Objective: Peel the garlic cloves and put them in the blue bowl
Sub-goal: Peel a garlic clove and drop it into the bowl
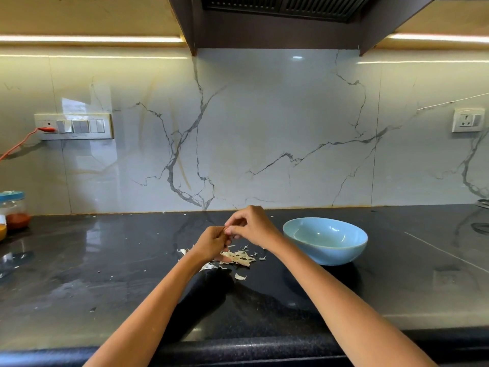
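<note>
Dark bench [105,260] | left hand [210,242] and right hand [251,226] are pinching a garlic clove [225,230] (mostly hidden) over peels [239,256] | peeling underway | next: dropping it in blue bowl [325,241], just right.

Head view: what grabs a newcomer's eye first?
Both hands meet mid-counter, left hand and right hand pinching something small between their fingertips, likely a garlic clove, mostly hidden. Below them lies a pile of pale peels on the dark counter. Right of the hands stands the blue bowl, seemingly empty.
</note>
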